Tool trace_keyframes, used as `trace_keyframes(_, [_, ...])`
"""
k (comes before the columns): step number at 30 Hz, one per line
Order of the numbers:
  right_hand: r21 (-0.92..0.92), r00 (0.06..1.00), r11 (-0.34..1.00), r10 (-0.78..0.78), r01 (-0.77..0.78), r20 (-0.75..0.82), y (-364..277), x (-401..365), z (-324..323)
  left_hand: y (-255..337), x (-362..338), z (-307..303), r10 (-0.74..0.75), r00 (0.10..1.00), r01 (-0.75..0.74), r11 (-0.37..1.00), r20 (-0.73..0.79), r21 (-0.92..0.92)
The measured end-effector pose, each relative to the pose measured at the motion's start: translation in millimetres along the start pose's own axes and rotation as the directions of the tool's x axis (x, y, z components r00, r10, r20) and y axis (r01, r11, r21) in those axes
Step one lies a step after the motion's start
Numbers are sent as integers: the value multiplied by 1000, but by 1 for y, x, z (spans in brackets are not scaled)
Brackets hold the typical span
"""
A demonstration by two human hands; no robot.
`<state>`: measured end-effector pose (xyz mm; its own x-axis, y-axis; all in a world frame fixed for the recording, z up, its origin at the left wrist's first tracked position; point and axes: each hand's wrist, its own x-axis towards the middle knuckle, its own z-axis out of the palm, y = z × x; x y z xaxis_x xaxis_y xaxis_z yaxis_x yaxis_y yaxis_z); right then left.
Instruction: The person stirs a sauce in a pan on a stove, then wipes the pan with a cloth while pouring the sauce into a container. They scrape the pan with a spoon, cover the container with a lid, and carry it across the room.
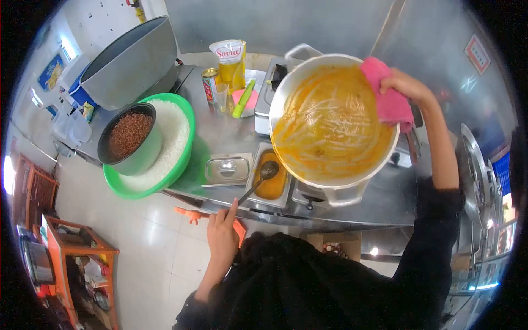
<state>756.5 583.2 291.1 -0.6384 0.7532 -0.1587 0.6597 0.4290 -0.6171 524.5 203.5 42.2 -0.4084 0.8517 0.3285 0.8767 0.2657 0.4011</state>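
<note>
Right hand [404,87], fingers clamped on a pink cloth [391,107], tips the big round aluminium pot [330,132] (orange-streaked, nearly drained). Just left of the pot, the left hand [223,237] has its fingers pinching a long metal ladle [268,170] dipped in the rectangular steel sauce tray [249,187]. Emptying step, I'd say; next calls for a steady tilt.

Beyond our left grip [223,234] and to its left, we see a round green plastic basin [190,135] of white rice [171,129] on the steel counter [220,137], a dark metal bowl [137,159] of reddish-brown grains standing in it. Farther beyond the grip stand a yellow oil pouch [231,61] and a tin can [209,83].
</note>
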Motion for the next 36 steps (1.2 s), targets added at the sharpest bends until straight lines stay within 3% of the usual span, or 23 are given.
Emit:
trace_keyframes(1, [157, 1000, 988, -2, 4, -18, 12, -1, 1, 1, 1, 1, -28, 1000, 28, 999, 3, -24])
trace_keyframes(5, [447, 991, 894, 66, -6, -120, 52, -8, 15, 2, 2, 2, -101, 995, 99, 989, -13, -111])
trace_keyframes(6, [563, 982, 826, 126, -26, -140, 60, -8, 20, 0, 2, 6, -132, 991, 122, 960, -21, -250])
trace_keyframes(7, [560, 982, 828, 120, -20, -143, 66, -9, 30, -2, 0, 10, -159, 987, 139, 913, -19, -383])
trace_keyframes(9, [717, 962, 697, 191, 8, -197, 81, -2, 45, -4, -4, 18, -191, 982, 166, 876, -9, -452])
trace_keyframes(12, [777, 979, 629, 174, -29, -103, 125, 43, 66, 6, 2, 9, -216, 976, 201, 807, 39, -555])
trace_keyframes(14, [826, 977, 563, 169, 9, -126, 141, 80, 87, 15, 4, -1, -266, 950, 313, 768, 166, -559])
trace_keyframes(15, [866, 975, 497, 165, 46, -147, 142, 96, 96, 20, 6, -6, -282, 939, 343, 741, 197, -577])
trace_keyframes(20, [902, 934, 420, 276, 97, -229, 107, 155, 124, 23, 7, -4, -291, 931, 359, 638, 219, -681])
trace_keyframes(23, [925, 926, 362, 296, 119, -235, 122, 197, 140, 25, 8, -8, -370, 857, 507, 492, 357, -708])
trace_keyframes(26, [934, 908, 327, 333, 141, -254, 117, 210, 149, 30, 12, -12, -385, 850, 512, 447, 359, -733])
trace_keyframes(28, [957, 883, 265, 412, 117, -222, 119, 216, 152, 31, 14, -12, -392, 843, 523, 435, 369, -733])
trace_keyframes(32, [973, 904, 229, 410, 25, -119, 136, 228, 157, 38, 22, -19, -418, 830, 544, 460, 369, -702])
trace_keyframes(34, [987, 962, 153, 255, 57, -95, 123, 207, 154, 39, 22, -19, -418, 825, 556, 474, 381, -683])
trace_keyframes(35, [988, 961, 148, 263, 47, -85, 121, 201, 156, 39, 21, -17, -428, 825, 552, 476, 368, -684])
trace_keyframes(36, [976, 963, 208, 240, 72, -122, 123, 197, 157, 40, 21, -17, -429, 821, 560, 476, 377, -678])
